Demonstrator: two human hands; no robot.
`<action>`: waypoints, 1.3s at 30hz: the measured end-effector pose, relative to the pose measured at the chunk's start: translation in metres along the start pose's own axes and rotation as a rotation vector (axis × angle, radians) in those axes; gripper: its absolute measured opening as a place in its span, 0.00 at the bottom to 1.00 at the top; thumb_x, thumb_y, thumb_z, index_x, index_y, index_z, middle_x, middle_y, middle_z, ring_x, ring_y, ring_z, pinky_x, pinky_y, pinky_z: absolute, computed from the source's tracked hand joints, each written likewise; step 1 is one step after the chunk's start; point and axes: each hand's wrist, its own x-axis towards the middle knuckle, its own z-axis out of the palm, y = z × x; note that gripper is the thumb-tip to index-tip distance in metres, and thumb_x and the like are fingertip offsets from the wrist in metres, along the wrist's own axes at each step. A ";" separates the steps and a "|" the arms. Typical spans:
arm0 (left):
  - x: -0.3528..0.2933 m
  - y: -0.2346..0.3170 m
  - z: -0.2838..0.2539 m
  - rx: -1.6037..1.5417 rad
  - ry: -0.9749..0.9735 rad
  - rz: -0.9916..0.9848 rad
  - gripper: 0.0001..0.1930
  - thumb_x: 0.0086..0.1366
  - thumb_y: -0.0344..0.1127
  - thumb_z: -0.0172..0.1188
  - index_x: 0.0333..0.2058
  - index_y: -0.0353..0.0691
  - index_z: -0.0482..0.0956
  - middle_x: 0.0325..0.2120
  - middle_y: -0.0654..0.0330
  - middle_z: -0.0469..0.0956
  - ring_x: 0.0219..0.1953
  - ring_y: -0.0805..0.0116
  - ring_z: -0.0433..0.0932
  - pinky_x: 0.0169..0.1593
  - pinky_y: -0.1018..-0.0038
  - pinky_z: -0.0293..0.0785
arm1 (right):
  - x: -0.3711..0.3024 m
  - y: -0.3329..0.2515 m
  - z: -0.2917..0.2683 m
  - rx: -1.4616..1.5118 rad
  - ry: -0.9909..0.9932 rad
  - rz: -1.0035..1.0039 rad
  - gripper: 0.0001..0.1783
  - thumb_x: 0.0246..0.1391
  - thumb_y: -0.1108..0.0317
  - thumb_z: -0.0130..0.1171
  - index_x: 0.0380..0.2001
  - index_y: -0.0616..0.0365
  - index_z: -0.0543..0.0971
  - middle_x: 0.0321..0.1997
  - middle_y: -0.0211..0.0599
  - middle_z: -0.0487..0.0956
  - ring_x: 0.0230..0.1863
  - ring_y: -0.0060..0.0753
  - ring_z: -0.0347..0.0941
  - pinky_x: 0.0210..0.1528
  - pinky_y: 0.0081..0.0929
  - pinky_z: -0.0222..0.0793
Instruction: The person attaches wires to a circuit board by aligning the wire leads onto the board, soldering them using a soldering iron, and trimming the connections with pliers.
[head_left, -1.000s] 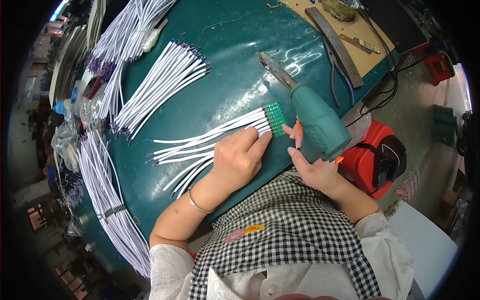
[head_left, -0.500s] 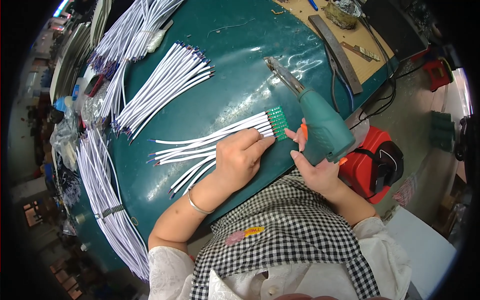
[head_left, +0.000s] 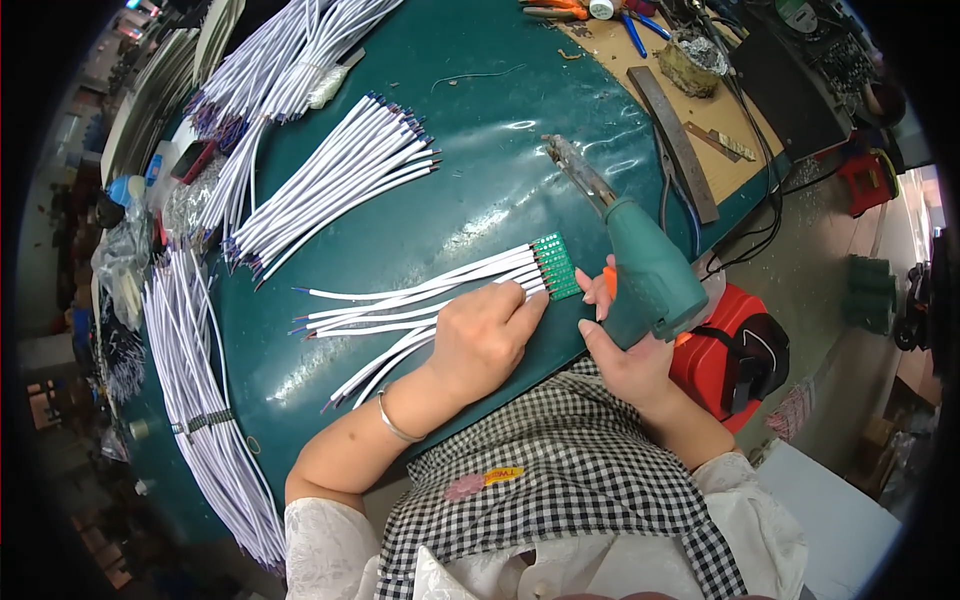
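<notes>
The green gun-shaped tool (head_left: pixel 655 265) has a matt, smooth plastic body and a rough, stained metal nozzle (head_left: pixel 580 172); left of it, white wires (head_left: pixel 425 273) wear smooth plastic sheathing; the green table covering (head_left: pixel 480 165) beneath it gleams, glossy and slightly rippled; beyond it, a dull metal bar (head_left: pixel 675 145); nearer the body than it, a checked cloth apron (head_left: pixel 550 470)

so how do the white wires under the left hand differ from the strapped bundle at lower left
The wires under the left hand are few and splayed; the strapped bundle holds many, packed close. The wires meet a green board; a dark band circles the bundle. The wires run across the view; the bundle runs mostly down it. Both are white.
</notes>
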 end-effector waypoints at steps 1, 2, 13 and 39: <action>0.001 -0.001 0.001 -0.008 0.004 0.005 0.16 0.46 0.24 0.62 0.37 0.38 0.83 0.21 0.62 0.73 0.20 0.66 0.74 0.21 0.70 0.69 | 0.000 0.001 0.000 -0.002 -0.001 -0.001 0.39 0.48 0.92 0.54 0.65 0.66 0.58 0.42 0.35 0.67 0.47 0.29 0.66 0.70 0.60 0.56; 0.001 -0.002 0.002 -0.009 0.006 0.006 0.16 0.46 0.24 0.62 0.37 0.38 0.83 0.21 0.62 0.73 0.20 0.66 0.74 0.21 0.70 0.69 | -0.002 0.001 0.000 -0.002 -0.012 0.007 0.39 0.48 0.92 0.54 0.65 0.66 0.58 0.42 0.35 0.67 0.47 0.29 0.66 0.71 0.60 0.56; 0.001 0.002 -0.004 0.099 -0.072 0.069 0.17 0.51 0.30 0.60 0.42 0.38 0.81 0.25 0.63 0.70 0.23 0.69 0.72 0.24 0.72 0.69 | -0.032 -0.003 -0.037 0.050 0.105 0.207 0.28 0.52 0.83 0.64 0.57 0.68 0.70 0.44 0.37 0.78 0.37 0.28 0.78 0.43 0.30 0.79; 0.005 0.006 -0.004 0.128 -0.073 0.093 0.19 0.49 0.29 0.59 0.43 0.34 0.82 0.24 0.63 0.66 0.23 0.70 0.69 0.23 0.74 0.67 | -0.078 -0.028 -0.110 -0.190 -0.222 0.176 0.23 0.47 0.77 0.71 0.47 0.63 0.75 0.34 0.33 0.77 0.31 0.26 0.74 0.35 0.24 0.72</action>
